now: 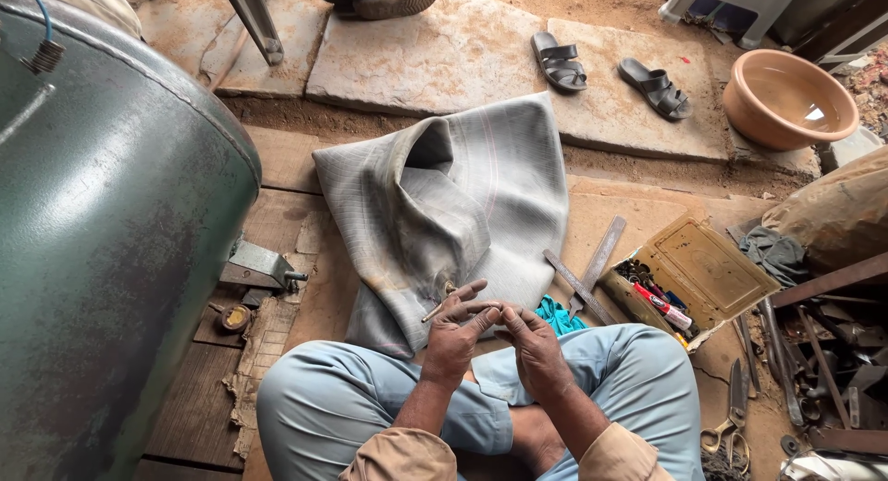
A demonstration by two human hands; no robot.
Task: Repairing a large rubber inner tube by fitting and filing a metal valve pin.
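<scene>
Hands together over lap: left hand (453, 338) and right hand (535, 340) pinch small rod-like piece (462, 307) above folded grey inner tube (453, 213); loose grip risks dropping piece into folds

Seated cross-legged at bottom centre, in light blue trousers. Left hand (455, 338) and right hand (535, 344) raised together, fingertips pinching a thin metal rod (442, 306) between them. Just above, a folded grey inner tube (453, 213) spread over wooden boards. Large green tank (102, 231) filling the left side. Two black sandals (610, 74) on stone slabs, upper centre. Orange basin (786, 97) upper right. Open box of tools (689, 277) and scissors (735, 407) at right.
</scene>
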